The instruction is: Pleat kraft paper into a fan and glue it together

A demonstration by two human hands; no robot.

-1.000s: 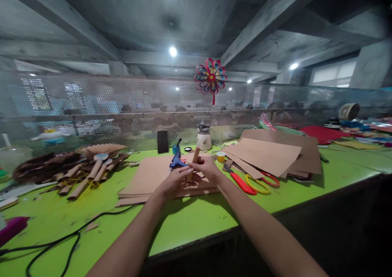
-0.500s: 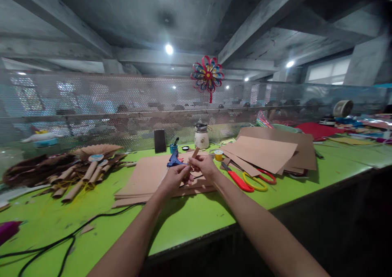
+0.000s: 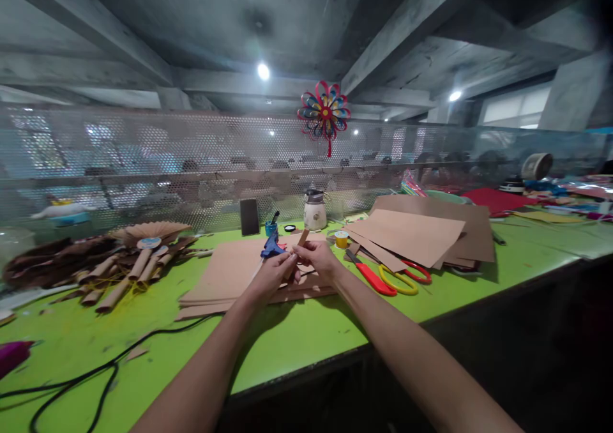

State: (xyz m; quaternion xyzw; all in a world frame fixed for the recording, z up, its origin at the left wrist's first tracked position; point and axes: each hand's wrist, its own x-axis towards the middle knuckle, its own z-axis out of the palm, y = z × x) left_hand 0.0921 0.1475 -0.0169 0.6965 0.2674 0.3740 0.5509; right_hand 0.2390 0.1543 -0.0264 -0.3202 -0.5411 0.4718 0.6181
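My left hand (image 3: 276, 273) and my right hand (image 3: 320, 258) are close together above a stack of brown kraft paper (image 3: 225, 273). Between them is a narrow brown paper strip (image 3: 303, 236), its free end pointing up. Fingers of both hands are pinched on the strip, and its lower part is hidden by them. Just behind my left hand lies a blue glue gun (image 3: 272, 246), apparently resting on the stack. To the right of my right hand are scissors with red and yellow handles (image 3: 398, 284) and a small yellow spool (image 3: 341, 239).
Loose kraft sheets (image 3: 412, 232) lie to the right. Rolled paper tubes (image 3: 131, 270) are piled on the left, and a black cable (image 3: 143, 340) crosses the green table (image 3: 297, 356). A white bottle (image 3: 315, 211) and a dark phone-like slab (image 3: 249, 217) stand at the back.
My fingers have shifted slightly on the paper strip, with both hands still together. The view has tilted down or moved a little; the table things stay in place.
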